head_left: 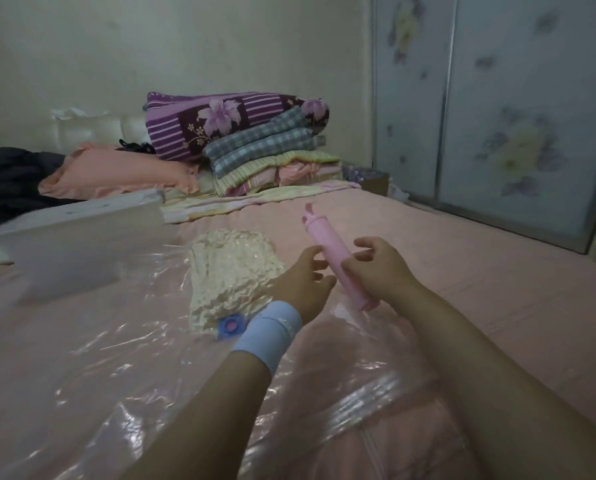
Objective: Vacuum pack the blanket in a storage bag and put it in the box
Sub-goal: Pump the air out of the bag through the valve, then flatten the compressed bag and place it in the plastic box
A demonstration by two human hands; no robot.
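Lying in the storage bag (99, 341), the blanket (227, 271) (wrinkled tight) sat at the hands' nine o'clock. The right hand (376, 268) gripped the pink pump (320, 237); the left hand (303, 285) touched it with loose fingers.

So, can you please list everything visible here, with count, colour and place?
pump: one, pink, held above the bag
bag: one, clear, flat on the bed
blanket: one, cream, squeezed inside the bag
valve: one, blue, on the bag
box: one, white, on the bed, left
pillow: one, peach, far left
dark cloth: one, navy, far left
bedding stack: one, purple, grey, striped, far end of bed
bed: one, pink sheet
wardrobe: one, pale floral doors, right
left grip: one, bare hand, blue wristband, beside the pump
right grip: one, bare hand, round the pump
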